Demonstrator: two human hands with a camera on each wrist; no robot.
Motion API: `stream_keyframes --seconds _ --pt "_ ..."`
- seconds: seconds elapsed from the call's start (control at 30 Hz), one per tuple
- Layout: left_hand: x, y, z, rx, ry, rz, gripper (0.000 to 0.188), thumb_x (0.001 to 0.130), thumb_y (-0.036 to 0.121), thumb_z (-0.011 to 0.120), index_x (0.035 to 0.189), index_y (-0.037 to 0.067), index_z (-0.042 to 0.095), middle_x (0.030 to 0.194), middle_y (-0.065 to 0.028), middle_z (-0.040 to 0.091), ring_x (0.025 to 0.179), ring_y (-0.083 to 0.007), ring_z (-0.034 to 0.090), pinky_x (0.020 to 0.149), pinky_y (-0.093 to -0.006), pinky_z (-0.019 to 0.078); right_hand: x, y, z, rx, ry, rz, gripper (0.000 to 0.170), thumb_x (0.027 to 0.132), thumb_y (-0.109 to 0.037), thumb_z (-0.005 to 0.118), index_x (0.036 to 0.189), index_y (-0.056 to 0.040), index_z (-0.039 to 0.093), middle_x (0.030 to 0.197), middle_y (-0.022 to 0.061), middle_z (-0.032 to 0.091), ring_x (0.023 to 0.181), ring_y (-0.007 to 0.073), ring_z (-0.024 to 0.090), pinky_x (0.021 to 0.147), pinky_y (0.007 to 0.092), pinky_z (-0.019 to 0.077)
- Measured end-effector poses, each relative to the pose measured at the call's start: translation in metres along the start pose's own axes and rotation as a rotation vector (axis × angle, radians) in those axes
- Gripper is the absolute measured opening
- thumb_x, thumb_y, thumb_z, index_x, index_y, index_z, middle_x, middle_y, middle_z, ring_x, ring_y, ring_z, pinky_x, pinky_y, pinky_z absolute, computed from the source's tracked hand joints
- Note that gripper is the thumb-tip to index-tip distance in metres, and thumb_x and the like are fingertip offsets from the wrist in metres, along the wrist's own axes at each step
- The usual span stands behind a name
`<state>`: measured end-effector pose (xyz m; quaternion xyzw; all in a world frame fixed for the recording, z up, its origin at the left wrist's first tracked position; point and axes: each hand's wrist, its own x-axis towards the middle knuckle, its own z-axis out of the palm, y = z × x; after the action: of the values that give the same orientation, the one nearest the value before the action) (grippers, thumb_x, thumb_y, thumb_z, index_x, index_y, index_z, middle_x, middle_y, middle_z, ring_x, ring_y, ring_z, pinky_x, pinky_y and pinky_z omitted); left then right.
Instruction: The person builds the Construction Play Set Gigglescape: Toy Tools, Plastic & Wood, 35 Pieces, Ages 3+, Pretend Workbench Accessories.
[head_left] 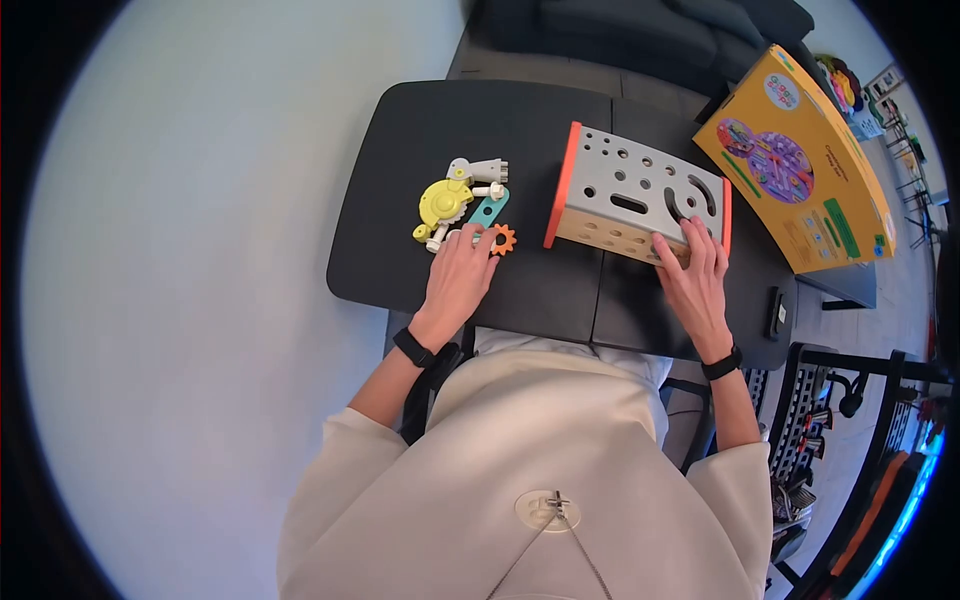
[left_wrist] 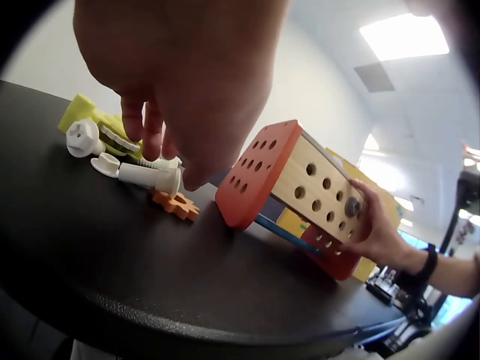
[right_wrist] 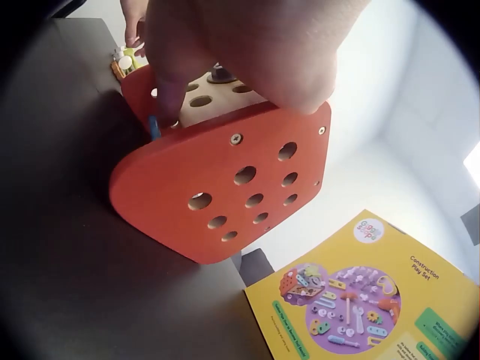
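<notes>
Perforated box: the perforated box [head_left: 650, 205] stands on the bench [head_left: 530, 290], grey panel up, wooden face toward the person, red end panels [right_wrist: 165, 180] at both sides.
Box handling: probably stiff and fairly light; smooth paint may slip a little, so the panel edges look the surest hold.
Right hand: the right hand [head_left: 694, 280] grips the box near its right end, fingers on the grey panel, thumb against the wooden face.
Left hand: the left hand [head_left: 460, 280] reaches down, fingers bent, at the white bolt [left_wrist: 146, 177] and orange gear [left_wrist: 180, 208]; whether it pinches either, I cannot tell.
Loose parts: a yellow-green piece [head_left: 440, 203] and teal strip [head_left: 488, 210] lie close by; all seem light, rigid, best taken by shank or rim.
Box inside: hollow, mostly hidden; a blue rod [left_wrist: 289, 234] spans below the wooden face.
Yellow carton: the printed yellow carton [head_left: 835, 200] is beyond the box's right end; contents unseen.
</notes>
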<state>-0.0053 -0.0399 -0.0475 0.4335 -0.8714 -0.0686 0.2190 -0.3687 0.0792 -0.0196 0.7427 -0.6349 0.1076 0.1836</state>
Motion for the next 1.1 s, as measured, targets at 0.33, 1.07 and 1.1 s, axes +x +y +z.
stream_keyframes --seconds 0.33,1.07,1.1 --pt "-0.003 0.033 -0.030 -0.279 0.095 0.039 0.033 0.089 0.005 0.083 0.119 0.004 0.070 0.112 -0.0132 0.070 0.101 -0.0322 0.071 0.087 -0.0423 0.0589 -0.003 -0.070 -0.056 0.779 -0.082 0.273 0.050 0.095 -0.014 0.077 0.142 -0.0080 0.059 0.127 0.0124 0.068 0.127 0.0339 0.061 0.111 0.0457 0.0443" --pt "0.007 0.009 0.003 0.067 -0.138 0.050 0.064 0.093 0.016 0.079 0.150 0.003 0.053 0.159 -0.0230 0.044 0.148 -0.0428 0.042 0.120 -0.0547 0.0353 -0.010 -0.133 -0.001 1.632 -0.276 0.683 0.015 0.111 -0.007 0.057 0.124 0.0008 0.057 0.109 0.0113 0.076 0.098 0.0161 0.074 0.091 0.0315 0.0585" --pt "0.007 0.003 0.008 0.115 -0.166 0.036 0.064 0.093 0.018 0.080 0.149 0.003 0.054 0.162 -0.0231 0.039 0.151 -0.0440 0.036 0.121 -0.0574 0.0324 -0.012 -0.134 0.000 1.662 -0.272 0.685 0.016 0.111 -0.007 0.057 0.124 0.0010 0.057 0.109 0.0111 0.076 0.098 0.0162 0.074 0.090 0.0314 0.0585"
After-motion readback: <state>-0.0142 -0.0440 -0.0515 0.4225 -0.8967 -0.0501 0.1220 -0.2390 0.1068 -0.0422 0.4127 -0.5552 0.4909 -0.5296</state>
